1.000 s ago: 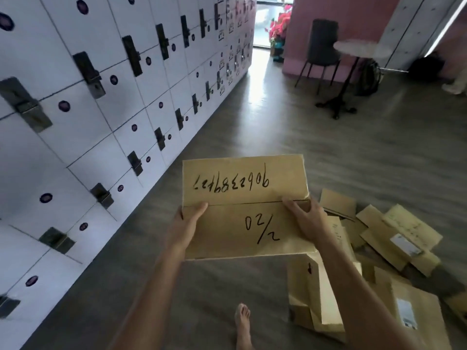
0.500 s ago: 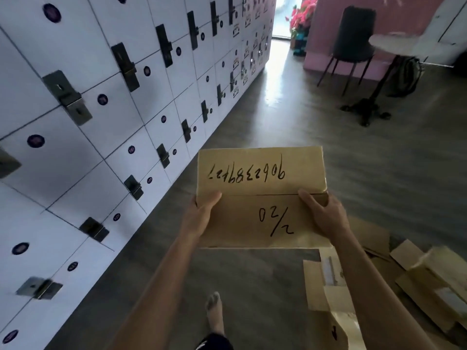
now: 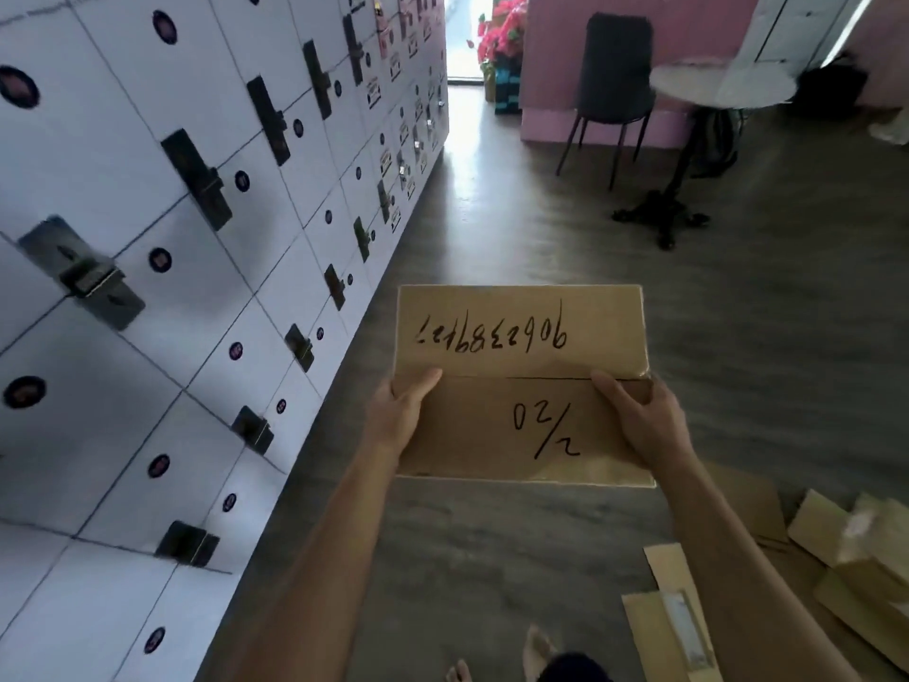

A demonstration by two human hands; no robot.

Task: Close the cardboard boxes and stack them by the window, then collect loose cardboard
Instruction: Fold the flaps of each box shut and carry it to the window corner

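Bare toes (image 3: 536, 654) showing at bottom edge, mostly cut off. Loose cardboard (image 3: 836, 578) lying on grey floor (image 3: 492, 558) at lower right, blurred, running out of frame. Left hand (image 3: 401, 415) and right hand (image 3: 639, 418) gripping closed cardboard box (image 3: 521, 381) by its sides at mid-frame, thumbs lying on top flaps, fingers hiding underneath; handwriting partly legible. Lockers (image 3: 172, 287) lining left. Chair (image 3: 612, 86), round table (image 3: 708, 86), flowers (image 3: 506, 29) standing beyond.

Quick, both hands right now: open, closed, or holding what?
Left hand: gripping the left edge of the cardboard box.
Right hand: gripping the right edge of the same box.
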